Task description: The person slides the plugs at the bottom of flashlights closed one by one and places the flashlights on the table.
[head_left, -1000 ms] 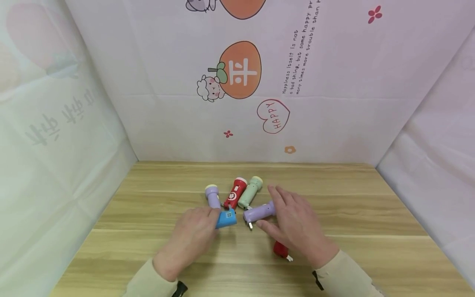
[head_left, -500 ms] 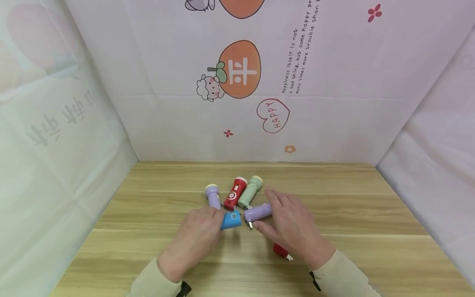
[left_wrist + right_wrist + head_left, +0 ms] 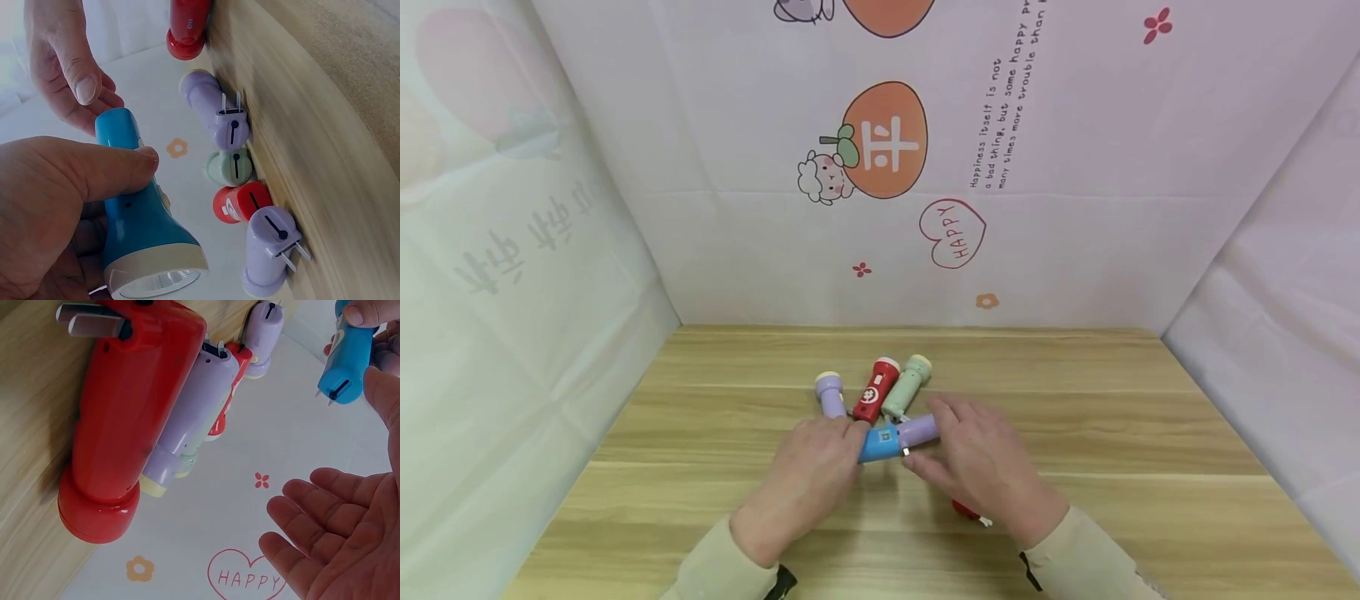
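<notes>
My left hand (image 3: pixel 816 467) grips a blue flashlight (image 3: pixel 880 444) in the head view. In the left wrist view my thumb lies along its body, and its pale lens end (image 3: pixel 156 272) points down. Two plug prongs show at its tail in the right wrist view. My right hand (image 3: pixel 988 467) is held near that tail, palm up to the camera and fingers extended in the right wrist view, holding nothing. Below the hands on the table lies a purple flashlight (image 3: pixel 919 429), partly covered by the right hand in the head view. A red flashlight (image 3: pixel 134 406) lies under the right wrist.
Farther back on the wooden table (image 3: pixel 737 362) lie another purple flashlight (image 3: pixel 831 393), a red flashlight with a white emblem (image 3: pixel 876 390) and a pale green one (image 3: pixel 907 386). Printed white cloth (image 3: pixel 760 258) encloses the table's back and sides.
My left hand has moved right with the blue flashlight, whose tail now overlaps the purple one in the head view. My right hand has shifted slightly left. The flashlights on the table stay put.
</notes>
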`<state>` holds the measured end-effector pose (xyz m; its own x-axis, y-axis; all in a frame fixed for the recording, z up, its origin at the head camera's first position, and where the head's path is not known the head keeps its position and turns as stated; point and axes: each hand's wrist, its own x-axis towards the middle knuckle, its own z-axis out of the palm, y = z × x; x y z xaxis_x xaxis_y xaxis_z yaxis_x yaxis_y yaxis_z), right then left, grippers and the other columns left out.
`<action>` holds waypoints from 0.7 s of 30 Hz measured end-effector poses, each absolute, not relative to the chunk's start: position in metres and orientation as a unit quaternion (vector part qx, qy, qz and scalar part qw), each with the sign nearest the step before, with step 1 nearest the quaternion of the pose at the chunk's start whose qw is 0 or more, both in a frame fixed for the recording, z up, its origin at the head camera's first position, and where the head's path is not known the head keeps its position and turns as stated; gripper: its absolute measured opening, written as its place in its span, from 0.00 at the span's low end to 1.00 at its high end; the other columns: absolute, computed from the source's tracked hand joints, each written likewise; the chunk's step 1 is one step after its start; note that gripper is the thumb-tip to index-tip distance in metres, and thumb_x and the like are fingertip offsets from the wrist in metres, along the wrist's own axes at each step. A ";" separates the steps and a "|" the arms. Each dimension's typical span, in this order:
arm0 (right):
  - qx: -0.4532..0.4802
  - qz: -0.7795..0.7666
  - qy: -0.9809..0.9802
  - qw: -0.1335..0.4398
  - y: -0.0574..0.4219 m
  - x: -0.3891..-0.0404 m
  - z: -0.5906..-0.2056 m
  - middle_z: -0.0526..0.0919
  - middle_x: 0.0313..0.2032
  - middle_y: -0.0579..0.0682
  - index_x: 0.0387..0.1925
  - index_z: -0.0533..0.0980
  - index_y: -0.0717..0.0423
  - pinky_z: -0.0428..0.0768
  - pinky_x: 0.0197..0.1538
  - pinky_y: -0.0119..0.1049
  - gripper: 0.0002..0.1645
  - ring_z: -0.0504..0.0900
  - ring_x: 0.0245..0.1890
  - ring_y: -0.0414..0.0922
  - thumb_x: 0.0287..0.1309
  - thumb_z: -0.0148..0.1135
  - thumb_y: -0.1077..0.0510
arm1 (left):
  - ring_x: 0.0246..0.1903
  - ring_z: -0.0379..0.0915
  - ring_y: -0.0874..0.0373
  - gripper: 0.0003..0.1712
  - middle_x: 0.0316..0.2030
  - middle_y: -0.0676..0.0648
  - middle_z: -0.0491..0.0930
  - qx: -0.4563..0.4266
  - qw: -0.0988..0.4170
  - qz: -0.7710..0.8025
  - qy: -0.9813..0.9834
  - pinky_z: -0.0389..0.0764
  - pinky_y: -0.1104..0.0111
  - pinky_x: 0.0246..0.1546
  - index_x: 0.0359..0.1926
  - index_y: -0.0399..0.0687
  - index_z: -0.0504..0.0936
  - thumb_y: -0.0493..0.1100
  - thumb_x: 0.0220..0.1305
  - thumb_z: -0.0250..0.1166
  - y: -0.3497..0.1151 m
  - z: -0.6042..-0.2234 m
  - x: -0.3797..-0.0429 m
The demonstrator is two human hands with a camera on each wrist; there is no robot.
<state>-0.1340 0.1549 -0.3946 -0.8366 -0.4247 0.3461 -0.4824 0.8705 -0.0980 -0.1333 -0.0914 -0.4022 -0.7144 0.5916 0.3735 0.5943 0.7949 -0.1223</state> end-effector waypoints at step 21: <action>0.276 0.092 -0.937 0.191 0.145 -0.130 -0.400 0.87 0.41 0.46 0.54 0.80 0.57 0.86 0.46 0.44 0.38 0.84 0.43 0.46 0.54 0.76 0.33 | 0.29 0.74 0.57 0.19 0.36 0.49 0.83 -0.334 0.219 0.006 -0.917 0.78 0.63 0.33 0.49 0.44 0.80 0.48 0.64 0.74 -0.086 -0.401 -0.131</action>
<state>-0.1297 0.1445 -0.3998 -0.7747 -0.4827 0.4085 -0.5532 0.8303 -0.0679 -0.1313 -0.0864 -0.4014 -0.6814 0.6146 0.3975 0.6089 0.7773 -0.1580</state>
